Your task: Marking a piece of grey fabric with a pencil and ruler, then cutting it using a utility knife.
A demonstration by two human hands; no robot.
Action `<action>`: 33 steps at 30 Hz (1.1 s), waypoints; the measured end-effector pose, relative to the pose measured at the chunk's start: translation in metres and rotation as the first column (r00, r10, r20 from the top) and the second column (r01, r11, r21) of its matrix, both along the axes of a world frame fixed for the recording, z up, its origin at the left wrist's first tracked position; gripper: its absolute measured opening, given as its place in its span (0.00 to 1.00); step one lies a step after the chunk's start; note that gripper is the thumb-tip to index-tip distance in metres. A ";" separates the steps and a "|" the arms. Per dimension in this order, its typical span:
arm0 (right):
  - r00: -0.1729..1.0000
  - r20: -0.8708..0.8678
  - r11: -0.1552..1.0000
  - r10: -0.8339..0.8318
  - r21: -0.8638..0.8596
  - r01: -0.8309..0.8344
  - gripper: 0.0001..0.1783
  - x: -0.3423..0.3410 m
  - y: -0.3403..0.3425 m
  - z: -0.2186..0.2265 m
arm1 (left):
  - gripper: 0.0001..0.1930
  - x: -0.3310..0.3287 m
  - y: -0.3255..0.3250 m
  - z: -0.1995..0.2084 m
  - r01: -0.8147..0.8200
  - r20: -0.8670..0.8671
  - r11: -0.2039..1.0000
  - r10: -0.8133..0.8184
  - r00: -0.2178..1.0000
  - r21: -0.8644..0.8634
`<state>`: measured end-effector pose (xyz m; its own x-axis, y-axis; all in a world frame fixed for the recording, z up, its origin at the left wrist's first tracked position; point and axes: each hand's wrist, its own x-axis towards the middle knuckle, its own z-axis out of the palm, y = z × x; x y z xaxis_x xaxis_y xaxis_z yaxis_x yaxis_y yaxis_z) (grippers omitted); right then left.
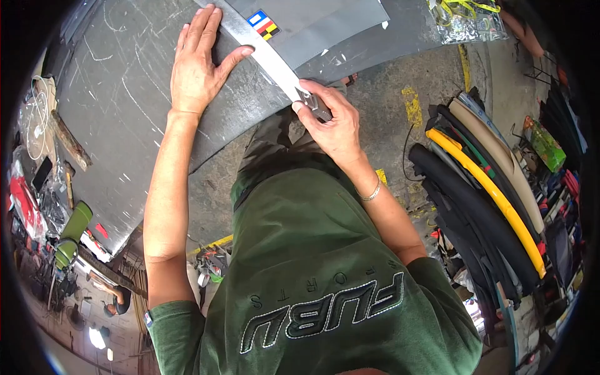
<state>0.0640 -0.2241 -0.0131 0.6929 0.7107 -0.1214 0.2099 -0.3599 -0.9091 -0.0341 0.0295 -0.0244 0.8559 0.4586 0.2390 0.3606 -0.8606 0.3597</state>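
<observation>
A long pale metal straightedge [270,61] lies slantwise across the dark scuffed tabletop [125,75], along the edge of a grey sheet [312,31]. My left hand [199,69] rests flat with fingers stretched and thumb spread; its fingertips and thumb tip touch the straightedge. At the strip's near end, by the table edge, my right hand [337,122] is closed round a short dark grey tool [319,109], which looks like a utility knife. Its tip is hidden. A small patch of colourful flag squares [263,24] sits on the sheet beside the strip.
Rolls of material, black [462,206], yellow [494,200] and beige [494,150], stand to my right. A clear plastic bag with yellow straps [469,19] lies at the table's far right. A wooden stick [70,140] and a green-handled item [74,234] lie on the left. Another person [119,300] is at lower left.
</observation>
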 end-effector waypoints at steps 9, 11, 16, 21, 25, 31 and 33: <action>0.999 -0.049 0.999 -0.010 0.043 0.012 0.22 0.001 0.001 -0.004 | 0.43 0.000 0.001 -0.001 0.018 0.011 1.000 -0.018 1.000 0.017; 0.999 -0.033 0.999 -0.007 0.043 0.008 0.22 0.000 0.002 -0.003 | 0.43 -0.001 0.002 0.000 0.017 0.013 1.000 -0.017 1.000 0.000; 1.000 0.027 0.999 0.013 0.035 -0.014 0.22 -0.001 0.002 -0.005 | 0.43 -0.001 0.003 0.001 0.009 0.002 1.000 -0.009 1.000 0.007; 0.997 0.071 1.000 0.014 -0.004 -0.014 0.22 -0.003 0.000 -0.007 | 0.43 -0.002 0.002 0.001 0.000 0.007 0.999 0.001 1.000 -0.036; 0.996 0.082 1.000 0.018 0.004 -0.019 0.23 -0.003 0.000 -0.009 | 0.44 -0.003 0.002 0.002 -0.006 0.009 0.999 0.006 1.000 -0.038; 0.996 0.083 0.999 0.031 -0.013 -0.030 0.23 -0.001 0.001 -0.005 | 0.46 -0.004 0.003 0.001 -0.002 0.014 0.999 0.003 1.000 -0.047; 0.996 0.090 1.000 0.024 -0.002 -0.024 0.23 -0.001 0.002 -0.007 | 0.46 -0.005 0.002 0.001 -0.006 0.001 0.999 0.006 1.000 -0.032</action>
